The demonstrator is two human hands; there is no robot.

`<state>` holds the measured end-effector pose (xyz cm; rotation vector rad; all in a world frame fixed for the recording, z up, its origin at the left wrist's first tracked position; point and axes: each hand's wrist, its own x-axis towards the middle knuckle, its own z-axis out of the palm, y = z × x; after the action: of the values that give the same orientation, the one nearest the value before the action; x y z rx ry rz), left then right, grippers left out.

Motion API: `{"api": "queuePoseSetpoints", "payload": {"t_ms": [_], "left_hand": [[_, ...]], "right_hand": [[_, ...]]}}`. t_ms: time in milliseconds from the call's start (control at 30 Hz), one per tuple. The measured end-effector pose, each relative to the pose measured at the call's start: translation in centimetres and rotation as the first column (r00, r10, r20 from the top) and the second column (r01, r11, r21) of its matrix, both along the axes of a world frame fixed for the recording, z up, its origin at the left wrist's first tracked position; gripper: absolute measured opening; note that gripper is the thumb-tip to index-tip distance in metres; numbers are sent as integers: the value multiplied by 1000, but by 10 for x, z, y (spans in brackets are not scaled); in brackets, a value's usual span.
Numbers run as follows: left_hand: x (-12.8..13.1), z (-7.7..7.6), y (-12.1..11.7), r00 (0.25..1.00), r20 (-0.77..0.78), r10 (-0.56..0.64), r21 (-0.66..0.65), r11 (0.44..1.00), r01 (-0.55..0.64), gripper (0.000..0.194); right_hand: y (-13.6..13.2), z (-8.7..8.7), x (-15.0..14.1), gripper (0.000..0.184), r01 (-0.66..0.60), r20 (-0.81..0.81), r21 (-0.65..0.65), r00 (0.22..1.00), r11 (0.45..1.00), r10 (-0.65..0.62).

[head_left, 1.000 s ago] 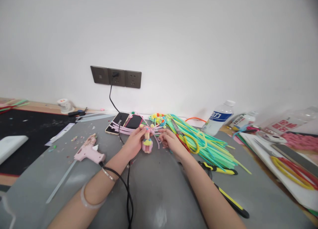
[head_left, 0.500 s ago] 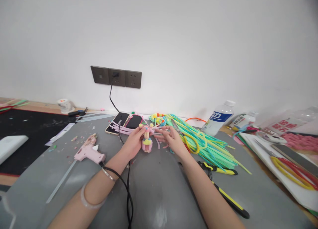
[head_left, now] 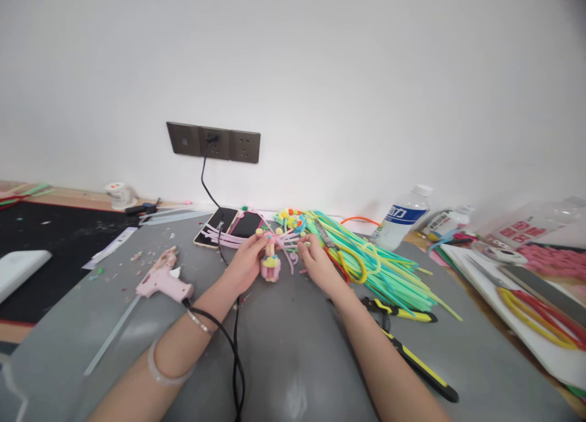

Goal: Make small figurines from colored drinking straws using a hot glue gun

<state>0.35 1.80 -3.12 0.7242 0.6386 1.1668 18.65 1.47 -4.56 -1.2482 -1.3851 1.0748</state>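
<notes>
The left hand pinches a toy that looks part-made, pink stems loose at two o'clock, and the right hand is half-curled, its hold unclear.

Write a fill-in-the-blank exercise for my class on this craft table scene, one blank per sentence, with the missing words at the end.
1. The small figure is held in the person's ____ hand.
2. The glue gun lying on the table is coloured ____.
3. Of the three wall panels, the black cable is plugged into the ____ one.
4. The bottle with the blue label has a ____ cap.

Missing words: left; pink; middle; white.
</notes>
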Motion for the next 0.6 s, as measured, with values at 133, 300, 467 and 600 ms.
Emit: {"api": "queuePoseSetpoints", "payload": {"t_ms": [133, 300, 467, 600], "left_hand": [[0, 0, -1, 1000, 4, -8, -6, 1000, 8, 34], [0, -1, -1, 1000, 12, -13, -6, 1000, 13, 32], [0, 0, 0, 1000, 20, -10, 14, 1000, 10, 31], [0, 1, 0, 1000, 15, -1, 32, 999, 1, 30]], "right_hand": [[-2, 1, -6, 19, -67, 9, 1, 998, 998, 67], [3, 0, -10, 22, -177, -42, -53, 984, 983, 175], [10, -3, -7, 16, -191, -96, -119, 979, 974, 180], [9, -1, -5, 23, -190, -113, -146, 978, 971, 174]]}}
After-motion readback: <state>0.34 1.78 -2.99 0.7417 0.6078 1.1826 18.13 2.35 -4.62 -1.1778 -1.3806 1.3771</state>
